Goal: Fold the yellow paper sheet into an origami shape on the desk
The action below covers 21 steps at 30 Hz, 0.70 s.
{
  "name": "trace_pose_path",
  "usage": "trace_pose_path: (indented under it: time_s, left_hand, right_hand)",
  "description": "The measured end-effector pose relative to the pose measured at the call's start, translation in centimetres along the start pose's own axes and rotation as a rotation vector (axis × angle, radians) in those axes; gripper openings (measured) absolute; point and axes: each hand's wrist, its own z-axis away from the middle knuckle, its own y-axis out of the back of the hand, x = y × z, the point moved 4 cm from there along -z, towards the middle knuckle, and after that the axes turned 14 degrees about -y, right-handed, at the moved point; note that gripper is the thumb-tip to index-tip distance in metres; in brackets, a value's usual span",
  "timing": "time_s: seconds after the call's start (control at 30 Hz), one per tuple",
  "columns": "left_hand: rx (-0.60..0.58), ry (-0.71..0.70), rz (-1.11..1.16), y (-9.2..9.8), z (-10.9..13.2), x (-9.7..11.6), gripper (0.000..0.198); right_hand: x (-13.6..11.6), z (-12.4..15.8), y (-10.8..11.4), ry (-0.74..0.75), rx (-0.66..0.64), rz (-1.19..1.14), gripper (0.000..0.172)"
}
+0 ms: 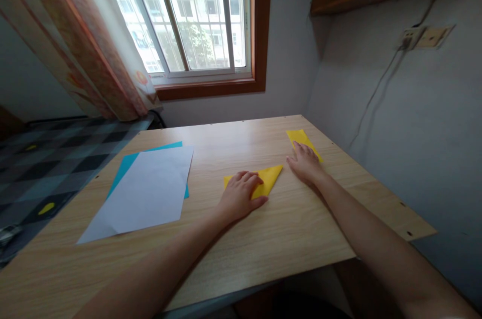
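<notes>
My left hand [243, 192] lies over a folded yellow sheet of paper [270, 178] near the middle of the table. Its fingers are spread out on the paper and hide part of it; a pointed corner shows to the right. Farther back on the right, my right hand [304, 161] rests with its fingers stretched over a second yellow piece of paper [297, 136]. That piece is roughly a strip, partly covered by the hand. Neither hand is closed around anything.
Left on the wooden table [233, 143] lies a white sheet [146, 193] over a blue sheet [122, 173]. Beyond the table's left edge is a checked cloth [48, 168]. A cable [371, 95] hangs along the right wall from a socket. A window stands behind.
</notes>
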Motion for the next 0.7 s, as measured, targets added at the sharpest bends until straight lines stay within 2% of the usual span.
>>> trace_pose_path:
  time_s: [0.07, 0.17, 0.23, 0.43, 0.53, 0.7]
  left_hand:
    - [0.001, 0.001, 0.001, 0.1, 0.0, 0.1, 0.038]
    - [0.001, -0.002, 0.002, 0.2, 0.0, 0.3, 0.039]
    - [0.005, -0.001, 0.004, 0.3, 0.0, 0.4, 0.038]
    - [0.024, -0.008, 0.0, 0.0, 0.0, 0.2, 0.038]
    - [0.012, -0.005, -0.007, 0.1, 0.0, 0.3, 0.037]
    - [-0.01, -0.005, -0.004, 0.3, -0.1, 0.4, 0.039]
  right_hand:
    - [-0.8, 0.6, 0.2, 0.116, -0.01, -0.046, 0.072]
    - [-2.4, 2.5, 0.0, 0.289, -0.139, -0.04, 0.09]
    - [-3.3, 4.1, -0.3, 0.345, -0.221, -0.027, 0.101]
    - [-5.0, 6.5, -1.0, 0.402, -0.254, -0.049, 0.107]
    - [-5.0, 6.1, -1.3, 0.391, -0.238, -0.03, 0.109]
    - [-3.4, 4.1, -1.0, 0.268, -0.19, 0.032, 0.104]
